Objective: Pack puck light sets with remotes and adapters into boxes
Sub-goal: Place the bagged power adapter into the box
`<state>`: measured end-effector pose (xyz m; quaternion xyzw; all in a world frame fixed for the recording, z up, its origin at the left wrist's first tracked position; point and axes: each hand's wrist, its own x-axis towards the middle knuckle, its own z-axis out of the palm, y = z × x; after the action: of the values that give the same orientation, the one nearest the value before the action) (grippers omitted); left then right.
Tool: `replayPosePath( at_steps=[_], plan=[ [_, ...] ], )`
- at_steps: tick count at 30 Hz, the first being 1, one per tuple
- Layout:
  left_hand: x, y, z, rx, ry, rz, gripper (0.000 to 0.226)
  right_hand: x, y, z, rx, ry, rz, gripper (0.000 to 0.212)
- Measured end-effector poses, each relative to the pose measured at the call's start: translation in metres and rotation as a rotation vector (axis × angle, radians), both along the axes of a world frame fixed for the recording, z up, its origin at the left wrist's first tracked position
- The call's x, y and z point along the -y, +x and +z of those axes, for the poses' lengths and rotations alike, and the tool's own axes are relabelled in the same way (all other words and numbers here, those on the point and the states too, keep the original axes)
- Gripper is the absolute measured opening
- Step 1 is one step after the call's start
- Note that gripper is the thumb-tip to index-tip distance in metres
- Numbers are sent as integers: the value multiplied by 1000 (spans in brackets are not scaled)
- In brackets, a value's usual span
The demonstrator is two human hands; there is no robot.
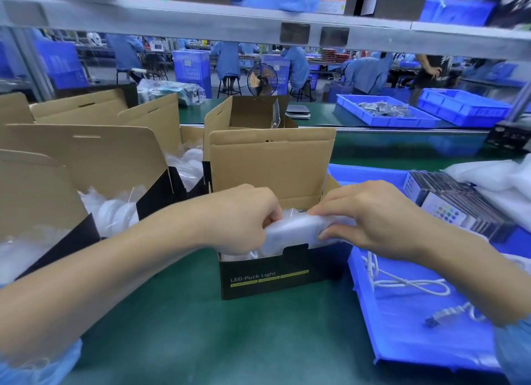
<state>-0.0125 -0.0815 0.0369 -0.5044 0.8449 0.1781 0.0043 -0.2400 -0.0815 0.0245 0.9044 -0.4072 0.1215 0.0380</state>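
Green belt (pixel 184 327) under grey shelf (pixel 201 19), factory floor behind

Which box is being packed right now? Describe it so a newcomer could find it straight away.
Start at the green conveyor belt and look to its centre, just left of the blue tray holding white cables. There stands the black box, lid up, with both hands pressing a white bagged item into it. Unlike the open boxes to its left, its front shows the words LED Puck Light.

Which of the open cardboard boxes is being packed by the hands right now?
The black box printed LED Puck Light, nearest the camera at centre. Both the left hand and right hand grip a white bagged item at its opening; the boxes further left go untouched.
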Motion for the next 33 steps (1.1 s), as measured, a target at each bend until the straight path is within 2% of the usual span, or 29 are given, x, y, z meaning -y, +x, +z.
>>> replayPosePath(
  at_steps=[2,3,5,7,11,13,15,17,19,21,23,28,33],
  plan=[
    [-5,-4,-6,41,-84,24,27,-4,-2,-4,10,-21,-6,27],
    [-7,-6,-9,33,-123,42,28,-5,-3,-4,27,-17,-4,28],
    [-13,-10,-15,-6,-164,76,42,-4,-4,-3,43,12,-14,28],
    [-16,-10,-21,-23,-212,111,46,-2,-4,-3,-1,41,-27,29],
    [-18,-14,-21,203,-357,153,39,-5,-4,-7,-83,17,-37,28],
    [-23,-15,-17,288,-465,171,23,-8,-1,-9,-119,-35,-38,28],
    [-37,-14,-21,306,-657,150,30,-11,0,-11,-165,-176,10,23],
    [-56,-16,-30,288,-796,99,24,-16,0,-14,-68,-203,-4,17],
    [-69,-22,-50,306,-842,83,12,-20,0,-16,-16,-237,-14,14],
    [-71,-26,-74,357,-775,115,46,-20,3,-22,-122,-177,-35,19],
    [-71,-25,-81,278,-715,188,60,-17,1,-31,-217,-68,-78,31],
    [-71,-21,-91,123,-673,305,57,-32,-7,-41,60,-26,-24,24],
    [-65,-21,-96,73,-779,282,48,-33,3,-46,-103,7,-143,53]
  ],
)
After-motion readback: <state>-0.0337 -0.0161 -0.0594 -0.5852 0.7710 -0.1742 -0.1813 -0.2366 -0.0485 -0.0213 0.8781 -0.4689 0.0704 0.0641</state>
